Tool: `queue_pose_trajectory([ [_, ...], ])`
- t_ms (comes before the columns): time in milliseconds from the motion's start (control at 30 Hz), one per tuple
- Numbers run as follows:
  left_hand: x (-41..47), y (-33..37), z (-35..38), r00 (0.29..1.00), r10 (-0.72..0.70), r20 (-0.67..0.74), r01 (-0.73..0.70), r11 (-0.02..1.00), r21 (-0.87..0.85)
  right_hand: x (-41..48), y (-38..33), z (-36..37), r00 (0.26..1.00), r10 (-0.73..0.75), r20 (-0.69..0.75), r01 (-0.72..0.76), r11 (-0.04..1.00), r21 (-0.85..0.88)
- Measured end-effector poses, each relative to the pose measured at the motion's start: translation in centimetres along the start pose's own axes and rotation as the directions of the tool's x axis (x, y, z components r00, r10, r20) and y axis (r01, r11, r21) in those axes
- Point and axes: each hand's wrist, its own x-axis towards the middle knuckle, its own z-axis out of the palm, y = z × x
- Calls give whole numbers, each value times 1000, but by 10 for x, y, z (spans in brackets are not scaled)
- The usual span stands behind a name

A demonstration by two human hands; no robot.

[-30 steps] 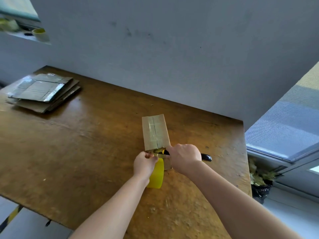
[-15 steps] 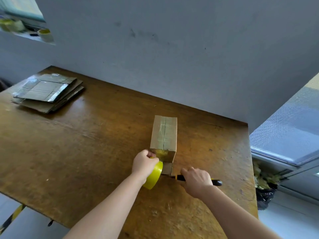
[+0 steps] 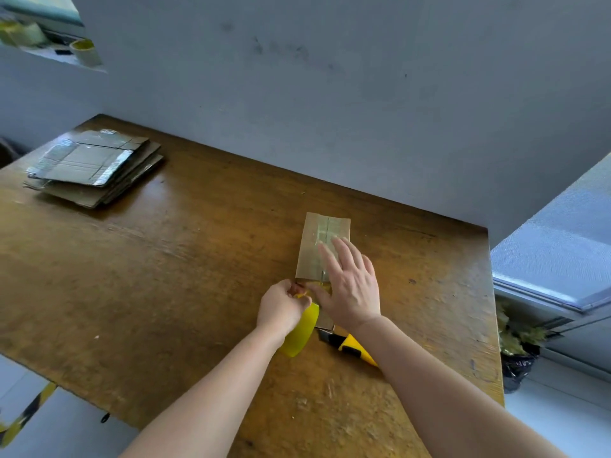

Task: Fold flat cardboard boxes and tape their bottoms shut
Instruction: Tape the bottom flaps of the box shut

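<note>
2 hands in head view, both at the box (image 3: 315, 246). R hand (image 3: 351, 287) lies flat on its taped top, fingers straight & spread. L hand (image 3: 283, 305) curls round the yellow tape roll (image 3: 299, 337) at the box's near end. The knife (image 3: 351, 346) lies under my R wrist; the flat cardboard stack (image 3: 94, 166) is far L.

No readable text, labels or numbers on anything.

Light: bright daylight, from the window (image 3: 558, 246) at right.
Glare: pale sheen on the table (image 3: 165, 219) and the taped flat cardboard (image 3: 99, 160).
Blur: right hand (image 3: 350, 285) slightly smeared.
Edges: bent by wide lens.
</note>
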Motion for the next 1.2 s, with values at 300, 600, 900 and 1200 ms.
queue_pose_trajectory([
  [300, 6, 2, 1, 998, -55, 6, 55, 998, 19, 11, -2, 21, 987, -24, 161, 50, 987, -155],
  [600, 11, -9, -9, 967, -196, 161, 175, 975, 134, 14, -2, 23, 990, -54, 134, 77, 981, -177],
  [900, 7, 0, -32, 977, -102, 187, 94, 994, 50, 7, 3, 20, 980, -91, 177, 113, 986, -123],
  [1200, -18, 0, -25, 931, 239, 275, -336, 854, 396, 9, 12, 19, 946, -42, 321, 53, 998, -27],
])
